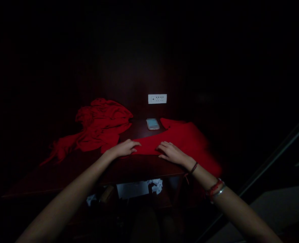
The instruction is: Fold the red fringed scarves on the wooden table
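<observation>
A red garment (182,138) lies spread over the dark table, with a long narrow part like a sleeve running left beneath both my hands. My left hand (125,147) rests on the left end of that narrow part, thumb and forefinger apart. My right hand (172,152) lies on the cloth a little further right, its fingers spread and slightly bent. Neither hand visibly grips the fabric. To the left, another red cloth (103,118) sits in a crumpled heap, with loose strings trailing toward the table's left side.
Behind the garment lies a small light-blue flat item (153,124), blurred out. A white socket panel (157,99) is on the dark wall. The table's front edge (144,177) runs below my hands. Pale papers (132,189) show on a shelf underneath. Much of the room is too dark to make out.
</observation>
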Tool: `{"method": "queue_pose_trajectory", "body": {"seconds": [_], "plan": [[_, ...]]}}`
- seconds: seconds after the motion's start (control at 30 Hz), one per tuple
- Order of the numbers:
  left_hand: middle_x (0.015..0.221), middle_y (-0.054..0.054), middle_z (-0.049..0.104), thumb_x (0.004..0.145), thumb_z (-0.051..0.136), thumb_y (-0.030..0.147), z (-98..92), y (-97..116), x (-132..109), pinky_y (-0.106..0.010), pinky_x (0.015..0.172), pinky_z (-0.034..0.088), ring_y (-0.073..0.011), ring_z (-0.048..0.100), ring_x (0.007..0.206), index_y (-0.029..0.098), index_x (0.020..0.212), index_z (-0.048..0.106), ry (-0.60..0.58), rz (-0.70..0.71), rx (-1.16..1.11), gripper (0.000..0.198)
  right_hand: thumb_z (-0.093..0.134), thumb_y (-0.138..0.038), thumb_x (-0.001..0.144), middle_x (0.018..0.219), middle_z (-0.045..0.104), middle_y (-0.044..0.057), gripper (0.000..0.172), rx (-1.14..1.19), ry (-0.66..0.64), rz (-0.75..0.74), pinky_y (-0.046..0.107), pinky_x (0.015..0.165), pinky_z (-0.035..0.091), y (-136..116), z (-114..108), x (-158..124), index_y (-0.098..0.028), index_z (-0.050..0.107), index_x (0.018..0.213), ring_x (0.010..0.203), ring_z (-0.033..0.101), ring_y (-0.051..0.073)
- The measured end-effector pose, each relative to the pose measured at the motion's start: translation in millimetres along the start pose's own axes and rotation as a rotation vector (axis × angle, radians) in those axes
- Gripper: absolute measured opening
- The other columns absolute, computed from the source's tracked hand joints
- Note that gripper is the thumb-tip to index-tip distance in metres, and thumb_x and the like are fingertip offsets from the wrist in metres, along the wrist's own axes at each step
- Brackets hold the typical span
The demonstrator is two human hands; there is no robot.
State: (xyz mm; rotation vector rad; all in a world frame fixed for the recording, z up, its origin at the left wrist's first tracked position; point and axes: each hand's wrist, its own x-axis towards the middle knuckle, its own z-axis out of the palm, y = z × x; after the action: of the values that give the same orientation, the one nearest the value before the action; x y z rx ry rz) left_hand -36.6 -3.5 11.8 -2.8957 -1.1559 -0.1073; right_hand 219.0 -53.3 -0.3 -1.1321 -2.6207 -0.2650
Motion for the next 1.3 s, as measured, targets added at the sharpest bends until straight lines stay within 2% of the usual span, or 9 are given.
{"method": "queue_pose_trajectory", "body": {"seconds": [0.17, 0.27, 0.37, 0.43, 0.53, 0.7, 1.0, 1.17, 1.3], "plan": [[0.093, -0.007, 0.058, 0.08, 0.037, 0.02, 4.4, -19.1, 21.4, -0.025, 0.076, 0.038, -0.0172, 0.052, 0.086, 0.016, 0.107, 0.05, 0.059, -0.082, 0.065, 0.03, 0.043, -0.016, 0.077, 0.087, 0.057, 0.008, 0.017, -0.002, -0.057, 0.166, 0.024, 0.069, 0.035, 10.8, 10.5, 28.4, -0.014, 0.05, 0.093, 0.083, 0.051, 0.016], [0.102, -0.007, 0.053, 0.078, 0.044, 0.027, 4.8, -18.0, 30.1, -0.026, 0.077, 0.038, -0.0181, 0.05, 0.091, 0.019, 0.109, 0.047, 0.129, -0.022, 0.036, 0.032, 0.046, -0.016, 0.076, 0.086, 0.059, 0.009, 0.019, 0.085, -0.062, 0.233, 0.021, 0.064, 0.035, 25.1, 12.7, 39.1, -0.014, 0.05, 0.095, 0.079, 0.054, 0.016], [0.106, -0.006, 0.05, 0.068, 0.057, 0.038, 7.0, -9.6, 35.0, -0.028, 0.079, 0.038, -0.0194, 0.048, 0.095, 0.021, 0.11, 0.045, 0.177, 0.069, -0.034, 0.047, 0.047, -0.014, 0.075, 0.087, 0.06, 0.009, 0.02, 0.199, -0.017, 0.21, 0.021, 0.063, 0.036, 37.7, 17.3, 42.5, -0.014, 0.05, 0.095, 0.081, 0.055, 0.015], [0.103, -0.004, 0.053, 0.068, 0.058, 0.036, 9.9, -6.0, 36.1, -0.027, 0.079, 0.038, -0.0178, 0.049, 0.093, 0.02, 0.109, 0.046, 0.18, 0.097, -0.09, 0.046, 0.047, -0.014, 0.076, 0.086, 0.06, 0.008, 0.019, 0.247, 0.006, 0.177, 0.021, 0.063, 0.036, 42.7, 21.2, 40.6, -0.014, 0.05, 0.094, 0.081, 0.055, 0.015], [0.098, -0.004, 0.057, 0.074, 0.052, 0.032, 12.3, -7.8, 34.6, -0.025, 0.078, 0.038, -0.0157, 0.052, 0.088, 0.019, 0.106, 0.048, 0.195, 0.095, -0.144, 0.035, 0.045, -0.018, 0.079, 0.084, 0.06, 0.008, 0.016, 0.262, 0.042, 0.14, 0.021, 0.062, 0.036, 44.0, 23.6, 33.5, -0.014, 0.049, 0.093, 0.079, 0.055, 0.015], [0.092, -0.005, 0.06, 0.079, 0.043, 0.035, 7.5, -15.3, 29.0, -0.023, 0.074, 0.039, -0.015, 0.054, 0.083, 0.017, 0.104, 0.051, 0.203, 0.088, -0.138, 0.032, 0.041, -0.025, 0.082, 0.071, 0.059, 0.005, 0.013, 0.164, 0.012, 0.144, 0.02, 0.056, 0.032, 38.2, 17.8, 26.8, -0.016, 0.051, 0.08, 0.063, 0.053, 0.012], [0.08, -0.003, 0.058, 0.086, 0.025, 0.035, 2.7, -3.6, 21.8, -0.023, 0.065, 0.039, -0.0147, 0.054, 0.072, 0.02, 0.093, 0.051, 0.171, 0.034, 0.048, 0.03, 0.036, -0.027, 0.084, 0.069, 0.056, 0.005, 0.023, 0.049, 0.035, 0.146, 0.022, 0.059, 0.032, 36.7, 16.1, 28.7, -0.015, 0.051, 0.072, 0.064, 0.05, 0.013], [0.082, -0.003, 0.054, 0.085, 0.029, 0.032, -1.6, 5.0, 19.2, -0.023, 0.067, 0.038, -0.0142, 0.051, 0.075, 0.018, 0.083, 0.05, 0.192, 0.07, 0.036, 0.025, 0.042, -0.027, 0.081, 0.084, 0.058, 0.007, 0.017, 0.185, 0.127, 0.091, 0.025, 0.07, 0.036, 34.6, 17.1, 28.4, -0.015, 0.053, 0.087, 0.079, 0.05, 0.014], [0.081, -0.002, 0.053, 0.082, 0.036, 0.026, -3.0, 13.0, 19.2, -0.022, 0.068, 0.037, -0.0123, 0.049, 0.075, 0.017, 0.081, 0.05, 0.214, 0.102, -0.097, 0.017, 0.045, -0.033, 0.079, 0.089, 0.058, 0.007, 0.026, 0.23, 0.151, 0.036, 0.027, 0.074, 0.036, 29.6, 17.5, 29.8, -0.016, 0.052, 0.097, 0.085, 0.05, 0.015]]}}
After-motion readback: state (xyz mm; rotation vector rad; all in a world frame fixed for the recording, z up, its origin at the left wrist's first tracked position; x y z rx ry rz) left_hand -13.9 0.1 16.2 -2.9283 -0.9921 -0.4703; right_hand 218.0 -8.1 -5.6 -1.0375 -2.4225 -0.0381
